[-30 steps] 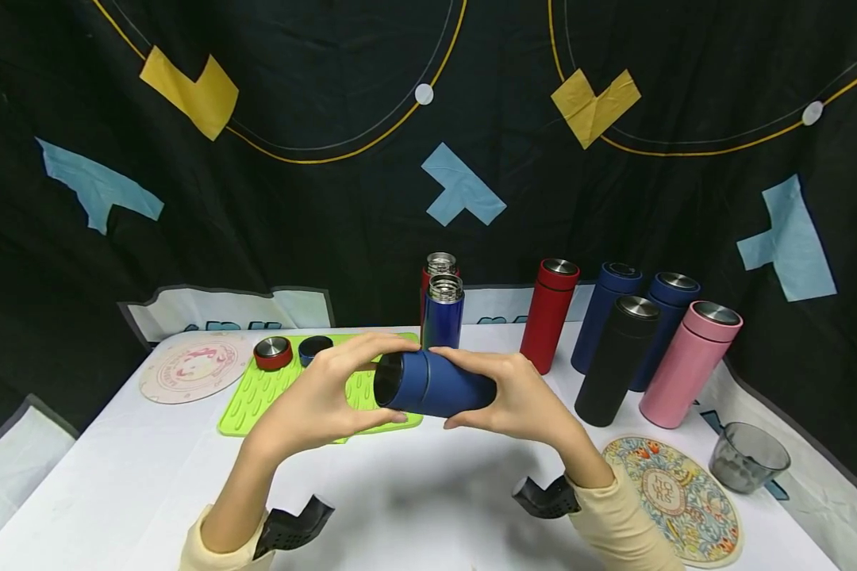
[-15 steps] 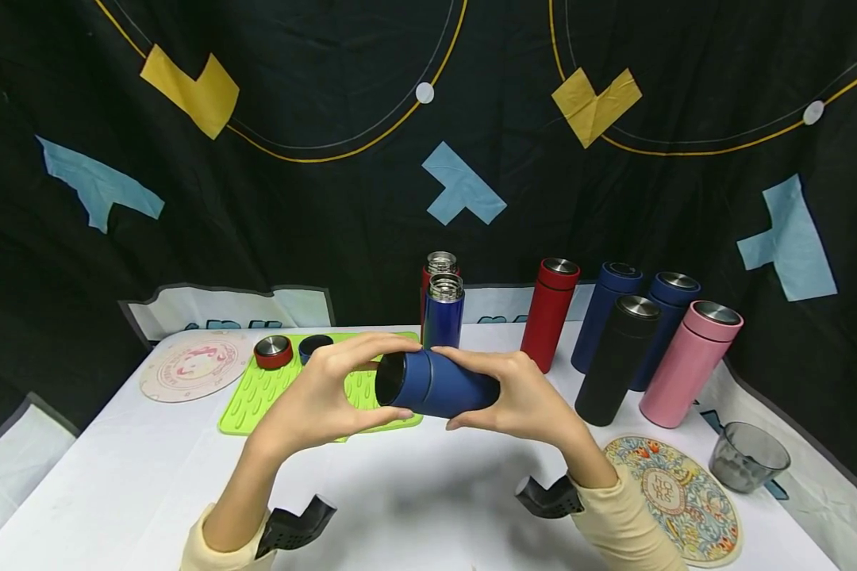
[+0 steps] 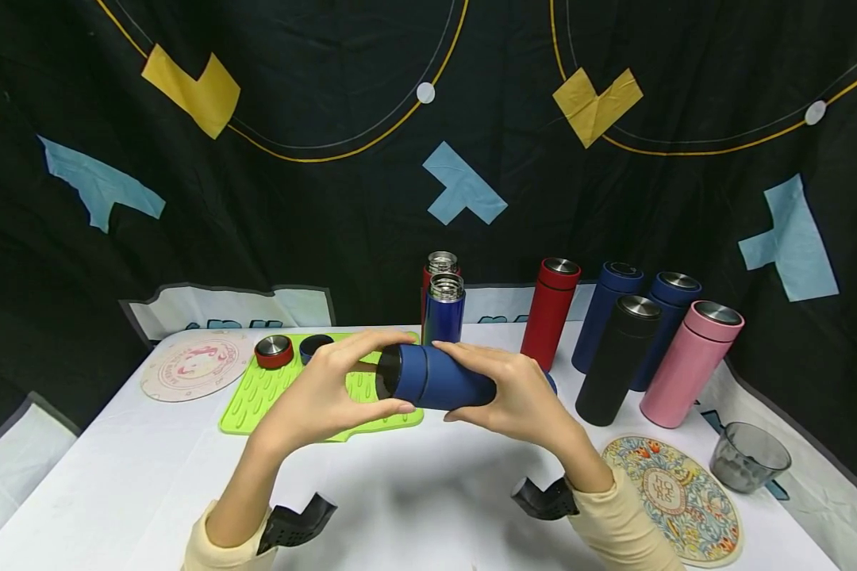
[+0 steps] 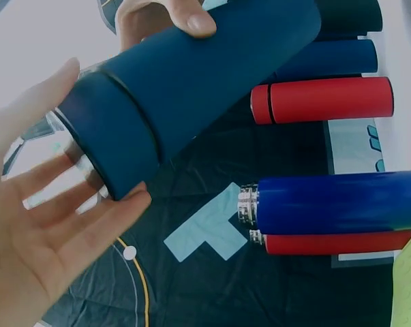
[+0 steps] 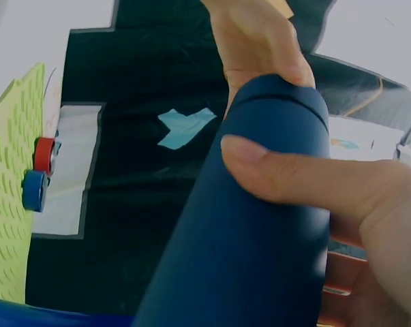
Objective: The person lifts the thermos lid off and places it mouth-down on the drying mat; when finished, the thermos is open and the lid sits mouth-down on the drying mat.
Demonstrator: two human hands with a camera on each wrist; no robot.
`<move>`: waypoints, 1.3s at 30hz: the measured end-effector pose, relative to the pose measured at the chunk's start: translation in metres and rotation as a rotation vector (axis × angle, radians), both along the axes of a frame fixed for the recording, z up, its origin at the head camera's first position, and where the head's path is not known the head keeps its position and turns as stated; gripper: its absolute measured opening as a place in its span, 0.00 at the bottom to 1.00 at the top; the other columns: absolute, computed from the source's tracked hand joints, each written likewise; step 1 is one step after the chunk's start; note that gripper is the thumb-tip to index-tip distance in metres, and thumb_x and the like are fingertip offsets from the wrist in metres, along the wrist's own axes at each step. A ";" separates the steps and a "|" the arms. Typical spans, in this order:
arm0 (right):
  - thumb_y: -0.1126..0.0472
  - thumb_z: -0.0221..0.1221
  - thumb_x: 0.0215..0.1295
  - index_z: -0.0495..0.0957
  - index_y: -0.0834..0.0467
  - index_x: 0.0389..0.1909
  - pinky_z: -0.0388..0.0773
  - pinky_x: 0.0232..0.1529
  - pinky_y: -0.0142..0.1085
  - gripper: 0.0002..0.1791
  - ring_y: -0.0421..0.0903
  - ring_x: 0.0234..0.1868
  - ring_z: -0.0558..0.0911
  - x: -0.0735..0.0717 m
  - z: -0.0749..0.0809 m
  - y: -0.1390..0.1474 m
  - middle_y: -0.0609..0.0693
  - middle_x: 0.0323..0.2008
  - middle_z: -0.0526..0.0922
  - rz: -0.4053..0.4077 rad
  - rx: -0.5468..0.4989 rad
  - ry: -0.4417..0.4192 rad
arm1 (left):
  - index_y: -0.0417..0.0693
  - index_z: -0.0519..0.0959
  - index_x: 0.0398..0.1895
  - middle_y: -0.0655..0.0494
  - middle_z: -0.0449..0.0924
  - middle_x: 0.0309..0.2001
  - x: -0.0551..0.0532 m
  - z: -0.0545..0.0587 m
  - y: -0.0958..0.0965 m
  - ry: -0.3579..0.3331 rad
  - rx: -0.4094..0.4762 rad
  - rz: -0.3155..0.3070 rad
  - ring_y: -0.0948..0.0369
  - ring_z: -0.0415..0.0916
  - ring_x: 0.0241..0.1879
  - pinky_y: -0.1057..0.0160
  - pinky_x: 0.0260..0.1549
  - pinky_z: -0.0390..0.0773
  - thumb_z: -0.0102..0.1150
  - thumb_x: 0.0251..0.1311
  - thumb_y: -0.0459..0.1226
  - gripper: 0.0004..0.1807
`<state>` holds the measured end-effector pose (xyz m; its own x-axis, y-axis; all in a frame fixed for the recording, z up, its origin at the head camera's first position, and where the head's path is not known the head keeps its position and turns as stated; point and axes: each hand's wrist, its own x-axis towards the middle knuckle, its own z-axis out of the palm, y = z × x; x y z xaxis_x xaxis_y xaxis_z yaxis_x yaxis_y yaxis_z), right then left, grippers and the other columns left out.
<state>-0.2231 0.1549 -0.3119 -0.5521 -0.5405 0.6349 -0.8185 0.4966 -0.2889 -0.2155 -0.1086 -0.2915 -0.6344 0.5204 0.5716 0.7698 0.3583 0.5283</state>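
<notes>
A blue thermos flask (image 3: 453, 379) is held sideways above the table, its capped end to the left. My left hand (image 3: 324, 396) grips the lid (image 4: 110, 133) with thumb and fingers around its edge. Farther along, my right hand (image 3: 517, 388) holds the body, its thumb lying across it in the right wrist view. A dark seam shows between lid and body, with the lid on. Behind the hands stand an uncapped shiny blue flask (image 3: 444, 313) and an uncapped red flask (image 3: 426, 279), metal necks showing.
A green drip mat (image 3: 250, 404) bears a red lid (image 3: 274, 352) and a blue lid (image 3: 313, 346). Capped flasks stand right: red (image 3: 548, 317), black (image 3: 617, 361), pink (image 3: 693, 365) and blue (image 3: 603, 309). Nearby are a glass cup (image 3: 748, 457) and round mats (image 3: 674, 500).
The blue flask has turned slightly in my hands, and its far end now peeks out behind my right hand. Both hands keep their hold, shifting only a little. The other things stay put.
</notes>
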 end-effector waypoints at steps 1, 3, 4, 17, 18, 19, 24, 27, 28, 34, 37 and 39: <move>0.55 0.79 0.39 0.73 0.51 0.64 0.79 0.51 0.44 0.46 0.47 0.52 0.81 0.000 0.001 0.001 0.50 0.55 0.80 0.021 -0.005 -0.031 | 0.55 0.73 0.63 0.60 0.73 0.61 0.000 0.000 0.000 0.012 -0.007 -0.026 0.58 0.73 0.57 0.60 0.45 0.81 0.77 0.44 0.46 0.39; 0.55 0.79 0.39 0.73 0.50 0.64 0.79 0.51 0.42 0.46 0.46 0.51 0.81 -0.001 0.002 0.003 0.48 0.54 0.81 0.063 -0.014 -0.094 | 0.57 0.73 0.63 0.60 0.72 0.62 0.001 0.001 -0.001 0.032 -0.020 -0.065 0.59 0.71 0.59 0.59 0.47 0.80 0.78 0.43 0.42 0.39; 0.55 0.79 0.40 0.72 0.50 0.65 0.79 0.50 0.41 0.46 0.45 0.50 0.81 -0.001 0.002 0.005 0.48 0.54 0.81 0.080 -0.016 -0.121 | 0.57 0.73 0.63 0.60 0.72 0.62 0.001 0.001 -0.001 0.039 -0.026 -0.080 0.59 0.70 0.60 0.58 0.49 0.79 0.78 0.43 0.41 0.39; 0.55 0.79 0.40 0.72 0.50 0.65 0.79 0.51 0.41 0.46 0.46 0.51 0.81 0.000 0.002 0.004 0.48 0.54 0.81 0.058 -0.013 -0.090 | 0.55 0.73 0.62 0.60 0.74 0.60 0.002 0.001 0.001 0.055 0.011 -0.044 0.59 0.74 0.56 0.61 0.42 0.82 0.77 0.45 0.43 0.37; 0.55 0.79 0.39 0.72 0.50 0.65 0.79 0.51 0.42 0.46 0.46 0.51 0.81 0.000 0.002 0.003 0.49 0.55 0.80 0.044 -0.008 -0.066 | 0.55 0.73 0.62 0.60 0.75 0.59 0.002 0.001 0.001 0.043 0.015 -0.024 0.59 0.75 0.55 0.62 0.41 0.82 0.77 0.45 0.45 0.37; 0.55 0.79 0.39 0.72 0.50 0.65 0.79 0.51 0.42 0.46 0.47 0.52 0.81 0.000 0.001 0.002 0.49 0.55 0.80 0.030 -0.003 -0.041 | 0.55 0.73 0.62 0.60 0.75 0.59 0.002 0.001 0.001 0.030 0.020 -0.006 0.59 0.75 0.54 0.63 0.40 0.82 0.76 0.45 0.46 0.37; 0.54 0.79 0.39 0.72 0.52 0.65 0.79 0.51 0.45 0.46 0.50 0.53 0.81 0.001 0.001 0.001 0.52 0.56 0.80 -0.002 0.016 0.026 | 0.54 0.72 0.62 0.59 0.75 0.58 0.002 0.000 0.002 -0.011 0.016 0.027 0.58 0.77 0.51 0.65 0.40 0.82 0.75 0.46 0.49 0.38; 0.55 0.79 0.38 0.72 0.51 0.65 0.79 0.51 0.45 0.46 0.49 0.52 0.81 0.001 0.002 0.002 0.51 0.55 0.80 0.011 0.021 -0.003 | 0.54 0.72 0.62 0.59 0.74 0.60 0.001 0.001 0.001 -0.002 -0.005 -0.010 0.58 0.75 0.55 0.61 0.42 0.82 0.76 0.46 0.47 0.38; 0.55 0.79 0.38 0.72 0.51 0.65 0.79 0.51 0.44 0.46 0.48 0.52 0.81 0.001 0.003 0.003 0.50 0.55 0.80 0.020 0.021 -0.022 | 0.54 0.72 0.63 0.60 0.73 0.61 0.001 0.001 0.001 0.003 -0.013 -0.029 0.58 0.74 0.56 0.60 0.43 0.82 0.76 0.45 0.45 0.38; 0.56 0.79 0.39 0.73 0.50 0.64 0.80 0.50 0.40 0.46 0.44 0.49 0.81 0.000 0.005 0.009 0.46 0.53 0.81 0.085 -0.007 -0.141 | 0.57 0.72 0.64 0.58 0.70 0.64 0.001 0.001 0.000 0.039 -0.034 -0.116 0.57 0.70 0.60 0.56 0.50 0.79 0.78 0.44 0.37 0.39; 0.56 0.79 0.39 0.72 0.50 0.65 0.80 0.50 0.40 0.46 0.44 0.48 0.81 0.000 0.005 0.010 0.46 0.53 0.82 0.091 -0.010 -0.149 | 0.57 0.72 0.63 0.57 0.70 0.64 0.000 0.001 0.000 0.062 -0.028 -0.119 0.57 0.71 0.60 0.56 0.49 0.79 0.77 0.44 0.36 0.39; 0.56 0.79 0.39 0.72 0.50 0.65 0.79 0.50 0.41 0.46 0.44 0.49 0.81 0.000 0.005 0.009 0.47 0.53 0.81 0.082 -0.008 -0.126 | 0.56 0.72 0.63 0.58 0.70 0.64 0.000 0.001 0.000 0.072 -0.018 -0.109 0.57 0.71 0.60 0.57 0.47 0.80 0.78 0.44 0.36 0.39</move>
